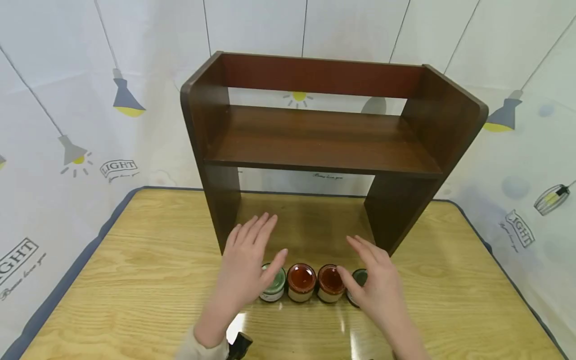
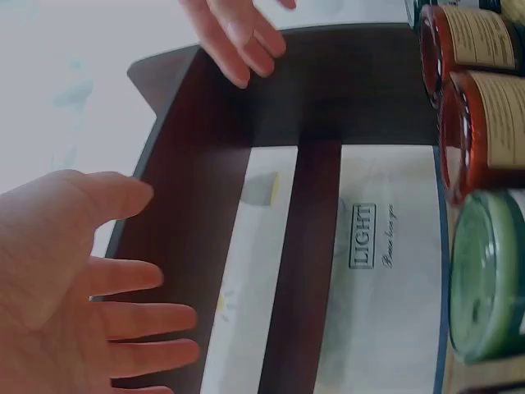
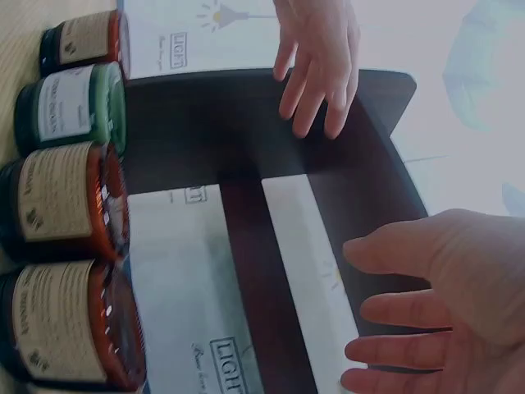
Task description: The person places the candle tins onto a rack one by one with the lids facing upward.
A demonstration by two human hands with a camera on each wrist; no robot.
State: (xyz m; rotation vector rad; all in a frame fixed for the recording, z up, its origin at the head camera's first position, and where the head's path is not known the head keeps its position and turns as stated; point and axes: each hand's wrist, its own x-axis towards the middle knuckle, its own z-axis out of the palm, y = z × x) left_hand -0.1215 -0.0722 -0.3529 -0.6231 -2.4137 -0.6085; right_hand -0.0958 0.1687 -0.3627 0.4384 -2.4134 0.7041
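A row of candle-like glass jars with paper labels stands on the table in front of a dark brown wooden shelf (image 1: pixel 324 140). The head view shows a green jar (image 1: pixel 275 283), a red-brown jar (image 1: pixel 301 281), a second red-brown jar (image 1: pixel 330 280) and a dark green jar (image 1: pixel 360 275), partly hidden. Over the row's left end hovers my left hand (image 1: pixel 245 267), fingers straight and spread, holding nothing. My right hand (image 1: pixel 380 282) is raised over the right end, fingers extended, also without anything in it. Another red-brown jar (image 3: pixel 86 39) shows beyond the green one in the right wrist view.
The shelf has two side panels, a middle board (image 1: pixel 324 142) and an open lower bay behind the jars. A wood-grain table (image 1: pixel 148 260) lies under everything. Patterned white sheeting (image 1: pixel 148 100) with printed lamps hangs behind and at both sides.
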